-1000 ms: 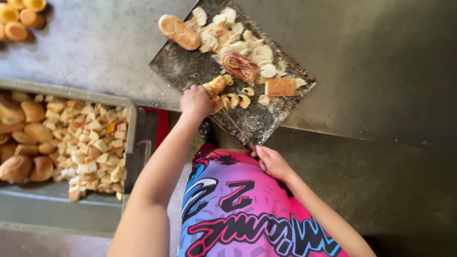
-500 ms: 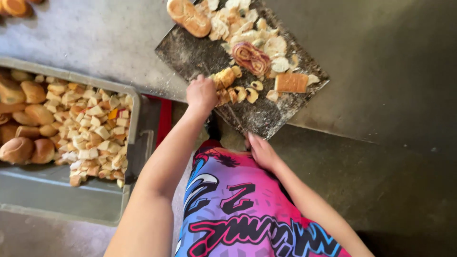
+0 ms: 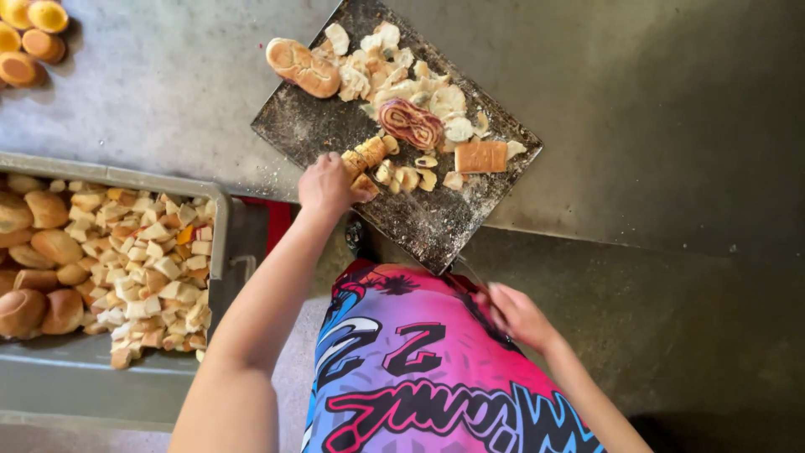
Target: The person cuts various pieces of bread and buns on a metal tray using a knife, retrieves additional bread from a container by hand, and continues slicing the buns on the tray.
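Head cam: my left hand (image 3: 325, 183) has its fingers closed on a crusty bread stick (image 3: 362, 159) lying on the dark, crumb-dusted cutting board (image 3: 419, 226) on the grey worktop (image 3: 168, 92). Right hand (image 3: 518, 315) hangs off the board's near corner, grip unclear. I'd pin the stick flat, knuckles tucked. Soft pale cubes fill the metal tray (image 3: 220, 226)

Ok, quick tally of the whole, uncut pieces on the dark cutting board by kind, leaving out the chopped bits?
Long bread roll: 1
Swirled rolled pastry: 1
Rectangular orange-brown slab: 1
Bread stick under the left hand, partly cut: 1
Total: 4 on the cutting board
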